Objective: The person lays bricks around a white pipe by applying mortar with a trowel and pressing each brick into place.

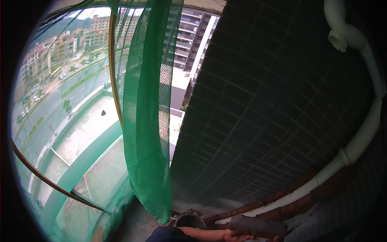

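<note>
At the bottom edge my left forearm comes out of a dark blue sleeve and reaches to the right. My left hand [241, 236] is at a dark grey-brown oblong block [258, 226], its fingers curled along the block's lower side. The block looks like a brick, but poor light hides its exact kind. A small patch of skin shows below the block's right end, perhaps my right hand [276, 238]; the picture's edge cuts it off, so its grip is hidden. Just beyond my forearm stands a dark round bucket [189, 216].
A dark tiled wall [258, 101] rises on the right. White pipe [328, 172] runs along its side, beside reddish-brown strips [290, 191]. Green netting [147, 113] hangs left of the wall, with curved poles [114, 72] near it. Beyond the netting lie a street and buildings far below.
</note>
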Available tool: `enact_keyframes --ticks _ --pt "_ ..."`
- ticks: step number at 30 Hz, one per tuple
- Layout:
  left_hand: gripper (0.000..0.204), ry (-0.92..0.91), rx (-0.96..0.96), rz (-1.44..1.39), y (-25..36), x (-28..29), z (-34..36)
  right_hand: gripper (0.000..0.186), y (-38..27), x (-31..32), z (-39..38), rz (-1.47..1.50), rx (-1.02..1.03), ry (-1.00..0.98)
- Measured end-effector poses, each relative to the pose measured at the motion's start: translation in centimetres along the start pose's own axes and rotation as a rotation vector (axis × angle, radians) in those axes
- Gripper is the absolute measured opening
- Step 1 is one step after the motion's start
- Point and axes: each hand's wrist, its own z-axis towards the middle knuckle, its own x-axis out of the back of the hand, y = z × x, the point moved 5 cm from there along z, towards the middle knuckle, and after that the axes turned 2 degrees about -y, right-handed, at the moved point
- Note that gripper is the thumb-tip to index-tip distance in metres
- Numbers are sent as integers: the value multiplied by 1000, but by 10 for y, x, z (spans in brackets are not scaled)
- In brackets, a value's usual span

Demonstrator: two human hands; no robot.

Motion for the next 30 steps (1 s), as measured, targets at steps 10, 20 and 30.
enact_keyframes --ticks 10,20,30 --pt "48 477 -245 639 16 16 13 39 -1 0 -3 123 -166 274" --pt "34 619 -223 1034 41 -2 58 49 16 9 -10 225 -232 334" --pt "48 527 -180 1134 42 -20 86 45 41 51 -11 495 -166 195"
